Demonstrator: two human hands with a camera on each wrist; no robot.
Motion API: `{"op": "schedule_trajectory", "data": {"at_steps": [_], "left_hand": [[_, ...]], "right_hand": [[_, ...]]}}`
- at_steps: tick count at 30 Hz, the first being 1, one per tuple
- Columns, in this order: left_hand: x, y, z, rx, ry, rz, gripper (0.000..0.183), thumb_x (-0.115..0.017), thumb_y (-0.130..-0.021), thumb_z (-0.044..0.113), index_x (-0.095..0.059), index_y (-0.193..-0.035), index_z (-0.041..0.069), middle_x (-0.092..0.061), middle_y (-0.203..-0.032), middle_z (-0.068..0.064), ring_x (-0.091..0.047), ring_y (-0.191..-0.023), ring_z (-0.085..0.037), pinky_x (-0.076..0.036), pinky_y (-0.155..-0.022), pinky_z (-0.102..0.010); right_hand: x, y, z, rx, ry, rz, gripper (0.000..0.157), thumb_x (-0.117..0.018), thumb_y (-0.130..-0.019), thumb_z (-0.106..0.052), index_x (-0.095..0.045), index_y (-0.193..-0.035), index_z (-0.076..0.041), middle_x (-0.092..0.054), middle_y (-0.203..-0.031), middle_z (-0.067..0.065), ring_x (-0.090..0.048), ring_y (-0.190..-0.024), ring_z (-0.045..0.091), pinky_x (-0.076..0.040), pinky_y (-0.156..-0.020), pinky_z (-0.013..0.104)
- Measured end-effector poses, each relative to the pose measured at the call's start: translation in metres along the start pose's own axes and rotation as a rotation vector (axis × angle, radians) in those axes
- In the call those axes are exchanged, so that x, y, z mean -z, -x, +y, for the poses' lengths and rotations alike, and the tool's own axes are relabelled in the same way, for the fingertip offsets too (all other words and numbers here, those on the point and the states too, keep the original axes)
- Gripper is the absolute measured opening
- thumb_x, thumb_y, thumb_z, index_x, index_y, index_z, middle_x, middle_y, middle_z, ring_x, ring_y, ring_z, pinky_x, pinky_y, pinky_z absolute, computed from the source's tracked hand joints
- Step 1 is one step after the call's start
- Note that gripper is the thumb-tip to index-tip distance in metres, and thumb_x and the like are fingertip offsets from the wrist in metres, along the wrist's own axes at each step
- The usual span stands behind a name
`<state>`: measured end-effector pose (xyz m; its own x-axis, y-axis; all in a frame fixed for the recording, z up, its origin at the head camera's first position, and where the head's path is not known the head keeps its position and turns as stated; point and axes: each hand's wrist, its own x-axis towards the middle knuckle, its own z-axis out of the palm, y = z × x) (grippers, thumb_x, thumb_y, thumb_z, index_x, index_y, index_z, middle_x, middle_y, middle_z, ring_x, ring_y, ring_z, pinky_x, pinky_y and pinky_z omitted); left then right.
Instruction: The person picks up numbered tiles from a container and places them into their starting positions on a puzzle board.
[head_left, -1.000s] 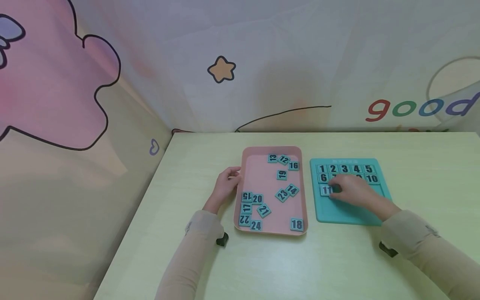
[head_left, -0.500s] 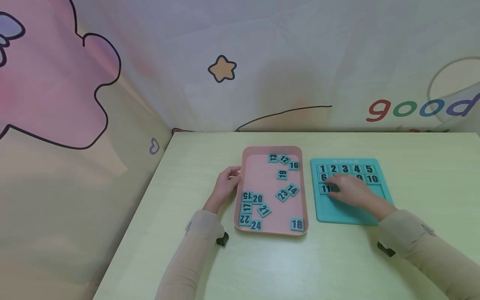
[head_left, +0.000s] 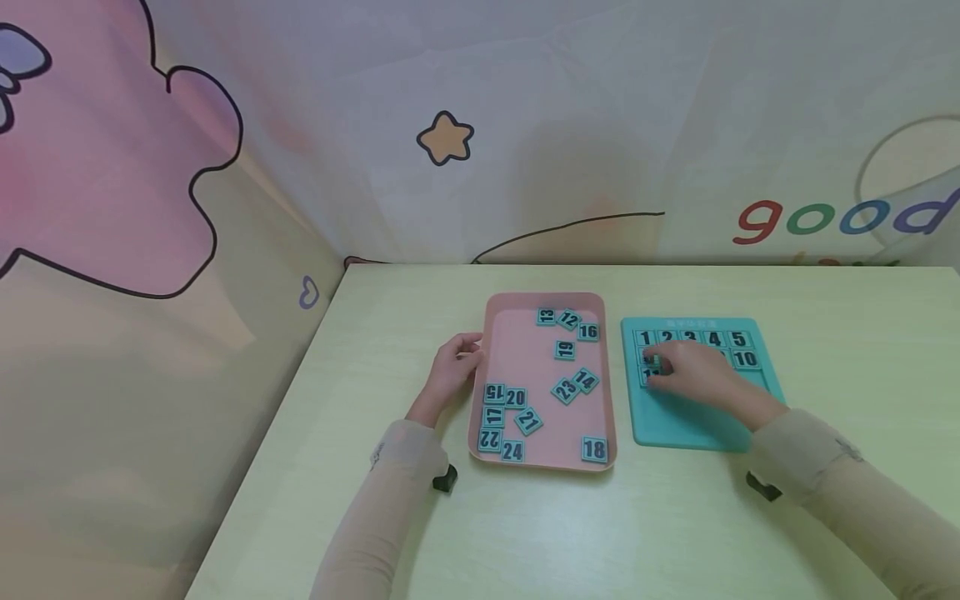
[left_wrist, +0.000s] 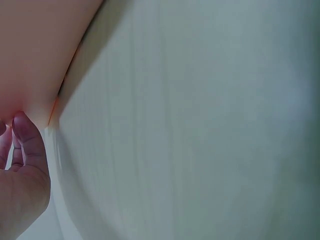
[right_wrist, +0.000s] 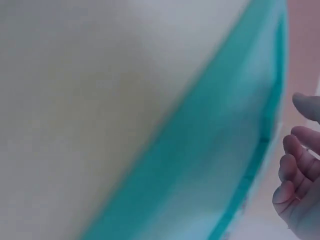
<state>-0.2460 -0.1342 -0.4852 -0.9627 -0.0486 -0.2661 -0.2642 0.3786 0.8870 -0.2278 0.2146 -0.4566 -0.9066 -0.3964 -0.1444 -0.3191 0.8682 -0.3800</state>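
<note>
My left hand (head_left: 452, 367) is at the left side of the pink tray (head_left: 540, 463), its fingertips and thumb against the tray's outer edge. In the left wrist view the thumb (left_wrist: 30, 142) presses near the tray's corner. My right hand (head_left: 697, 371) is over the left part of the teal number board (head_left: 693, 429), thumb and forefinger parted. Below its thumb lies the number 11 tile (head_left: 647, 377), partly covered, at the left end of the third row. Tiles 6 to 9 are mostly hidden by this hand. The right wrist view shows the thumb (right_wrist: 306, 106) apart from the curled fingers.
Several loose number tiles lie in the tray, among them the 12 tile (head_left: 569, 319), the 19 tile (head_left: 565, 350) and the 18 tile (head_left: 594, 450). The tray and board stand side by side on a pale table (head_left: 540, 542). A printed cloth (head_left: 570, 167) rises behind.
The number 11 tile has shifted up and left into line under the 6. My right hand has moved slightly left, with thumb and forefinger spread apart. The left hand stays put.
</note>
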Motion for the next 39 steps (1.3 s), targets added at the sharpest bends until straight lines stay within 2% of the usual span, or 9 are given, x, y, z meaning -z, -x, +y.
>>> {"op": "schedule_trajectory", "data": {"at_steps": [3,6,14,20,24,28,34,39], "left_hand": [[0.0,0.0,0.0,0.004,0.004,0.001,0.032,-0.052,-0.088,0.019,-0.051,-0.12,0.018,-0.052,-0.106,-0.004,-0.052,-0.088,-0.017,-0.046,-0.08,-0.026],[0.001,-0.001,-0.001,0.002,0.005,0.0,0.032,-0.052,-0.088,0.02,-0.051,-0.12,0.018,-0.051,-0.106,-0.004,-0.052,-0.088,-0.017,-0.046,-0.08,-0.026],[0.002,-0.001,-0.001,-0.008,0.007,-0.002,0.033,-0.052,-0.088,0.02,-0.051,-0.12,0.018,-0.051,-0.105,-0.004,-0.053,-0.085,-0.017,-0.046,-0.078,-0.025],[0.002,-0.002,-0.002,-0.017,0.01,-0.002,0.032,-0.052,-0.088,0.019,-0.051,-0.12,0.017,-0.051,-0.105,-0.004,-0.052,-0.086,-0.017,-0.046,-0.078,-0.025],[0.002,-0.002,-0.002,-0.023,0.009,0.001,0.033,-0.052,-0.088,0.019,-0.051,-0.12,0.017,-0.051,-0.105,-0.004,-0.052,-0.085,-0.017,-0.046,-0.076,-0.024],[0.002,-0.001,-0.002,-0.026,0.013,0.002,0.032,-0.052,-0.087,0.019,-0.051,-0.12,0.016,-0.051,-0.105,-0.004,-0.052,-0.085,-0.016,-0.046,-0.076,-0.024],[0.002,-0.002,-0.002,-0.015,0.015,-0.006,0.032,-0.051,-0.088,0.019,-0.051,-0.12,0.017,-0.051,-0.104,-0.004,-0.051,-0.086,-0.016,-0.046,-0.076,-0.024],[0.001,-0.001,-0.002,-0.007,0.013,-0.006,0.033,-0.051,-0.088,0.02,-0.051,-0.12,0.017,-0.051,-0.104,-0.004,-0.052,-0.085,-0.016,-0.046,-0.076,-0.024]], "right_hand": [[0.008,-0.006,-0.01,0.011,-0.022,0.035,0.045,-0.064,-0.078,-0.027,-0.056,-0.117,-0.005,-0.06,-0.086,0.006,-0.052,-0.076,0.017,-0.047,-0.063,0.031],[0.014,-0.013,-0.022,0.027,-0.04,0.066,0.044,-0.063,-0.079,-0.027,-0.056,-0.117,-0.006,-0.059,-0.099,0.011,-0.054,-0.084,0.021,-0.049,-0.071,0.037],[0.015,-0.039,-0.046,0.026,-0.135,0.102,0.043,-0.059,-0.081,-0.025,-0.054,-0.12,-0.007,-0.054,-0.107,0.014,-0.052,-0.09,0.025,-0.048,-0.072,0.038],[0.011,-0.058,-0.055,-0.002,-0.22,0.113,0.043,-0.058,-0.082,-0.024,-0.052,-0.122,-0.009,-0.051,-0.121,0.015,-0.045,-0.108,0.031,-0.041,-0.086,0.048],[0.004,-0.072,-0.058,0.032,-0.109,0.203,0.041,-0.06,-0.08,-0.028,-0.057,-0.116,-0.009,-0.055,-0.118,0.014,-0.041,-0.109,0.033,-0.034,-0.089,0.051],[-0.001,-0.08,-0.061,0.026,0.012,0.253,0.04,-0.061,-0.079,-0.031,-0.058,-0.114,-0.011,-0.052,-0.122,0.014,-0.033,-0.117,0.034,-0.025,-0.095,0.054],[-0.004,-0.088,-0.063,-0.038,0.02,0.221,0.042,-0.061,-0.079,-0.031,-0.057,-0.116,-0.011,-0.048,-0.127,0.015,-0.021,-0.127,0.037,-0.008,-0.101,0.06],[-0.01,-0.096,-0.06,-0.093,0.003,0.184,0.044,-0.061,-0.078,-0.032,-0.057,-0.116,-0.01,-0.047,-0.128,0.014,-0.02,-0.128,0.038,-0.006,-0.101,0.061]]}}
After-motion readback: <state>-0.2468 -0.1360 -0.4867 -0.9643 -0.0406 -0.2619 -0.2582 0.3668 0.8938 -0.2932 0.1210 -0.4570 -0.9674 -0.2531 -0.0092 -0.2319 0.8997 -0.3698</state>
